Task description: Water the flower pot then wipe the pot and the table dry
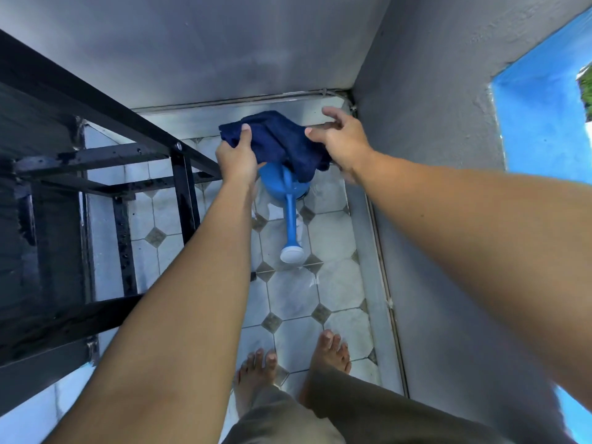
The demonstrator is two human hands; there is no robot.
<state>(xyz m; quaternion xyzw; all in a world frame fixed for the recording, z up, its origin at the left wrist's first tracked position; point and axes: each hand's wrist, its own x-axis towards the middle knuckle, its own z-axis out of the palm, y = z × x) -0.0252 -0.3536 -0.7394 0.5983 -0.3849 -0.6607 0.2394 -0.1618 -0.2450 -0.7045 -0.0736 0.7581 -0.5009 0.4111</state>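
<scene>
Cloth bunched between your hands, above watering can on floor. Left hand grips its left end; right hand at other end, fingers spread, hold unclear. Pot out of view. Fold cloth into flat pad before wiping table left of hands.

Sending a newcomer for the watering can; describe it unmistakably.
Look at the tiled floor in the grey-walled corner, beside the black metal frame. The watering can stands under the navy cloth: bright blue, long spout ending in a white rose.
</scene>
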